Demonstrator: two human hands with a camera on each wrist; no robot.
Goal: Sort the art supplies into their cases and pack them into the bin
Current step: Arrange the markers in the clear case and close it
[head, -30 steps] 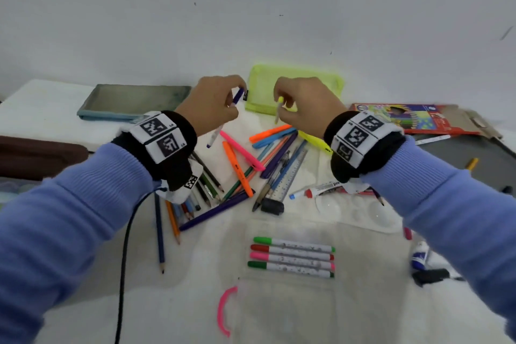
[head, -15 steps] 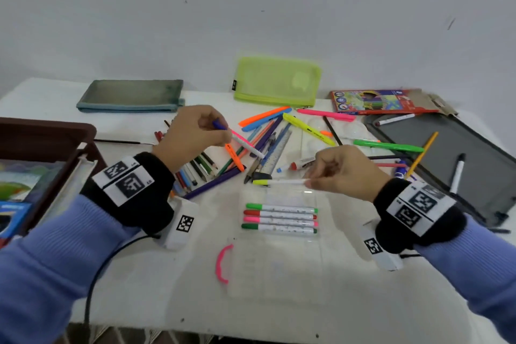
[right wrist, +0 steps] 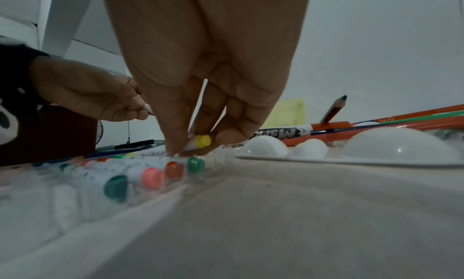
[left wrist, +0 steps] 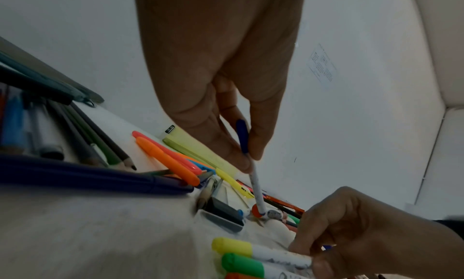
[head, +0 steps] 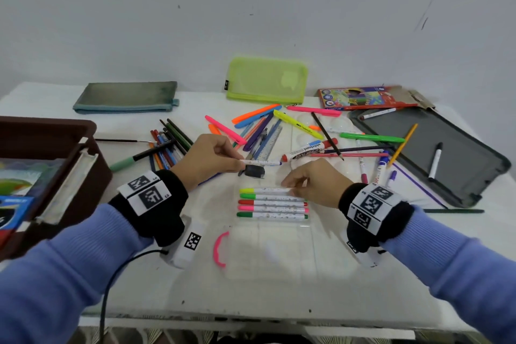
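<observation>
A clear plastic marker case with a pink handle lies open near the table's front edge, with several capped markers in a row. My right hand pinches the yellow-capped marker at its tail end and holds it down at the top of that row. My left hand pinches a blue-capped white marker and holds it just above the case; its blue cap sits between thumb and finger. A brown bin stands at the left.
Loose pens, pencils and highlighters lie scattered behind the case, with a ruler and a whiteboard marker. A grey pouch, a green mesh pouch, a coloured-pencil box and a dark slate lie along the back and right.
Both hands came down from the pile toward the case. The right hand brought the yellow marker into the row; the left hand moved right with the blue-capped marker.
</observation>
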